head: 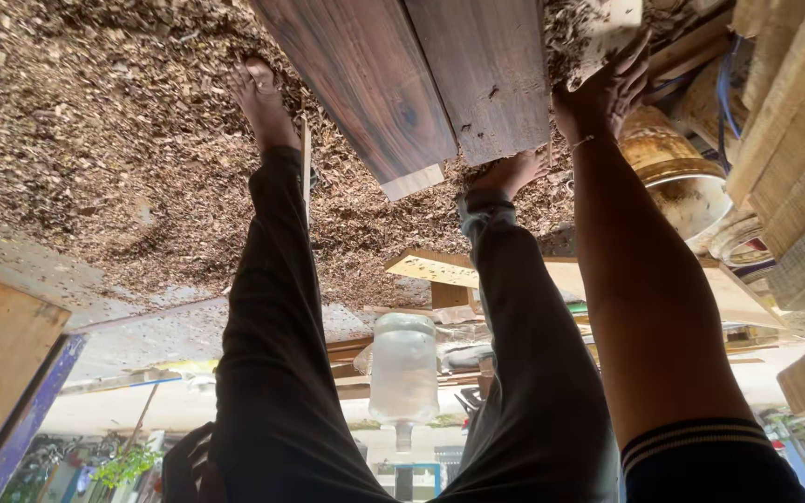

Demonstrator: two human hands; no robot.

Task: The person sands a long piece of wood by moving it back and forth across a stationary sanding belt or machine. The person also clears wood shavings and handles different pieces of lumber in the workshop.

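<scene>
Your right hand (598,93), at the end of a straight arm: fingers clamped on a pale wood block (610,30), right of the two planks (421,84). The block is gripped, not yet carried off; the planks lie untouched. Your left hand is out of view. A metal drum (677,172) and stacked lumber (794,149) crowd the right. The shavings-covered floor (95,112) lies open to the left.

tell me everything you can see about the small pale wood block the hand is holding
The wood block is a small, pale, rough-sawn piece of light wood, squarish, partly cut off by the picture's edge. One hand grips it from one side, fingers curled around it; which hand it is cannot be told. It sits just beside the end of two dark planks, above a floor of wood shavings.
</scene>
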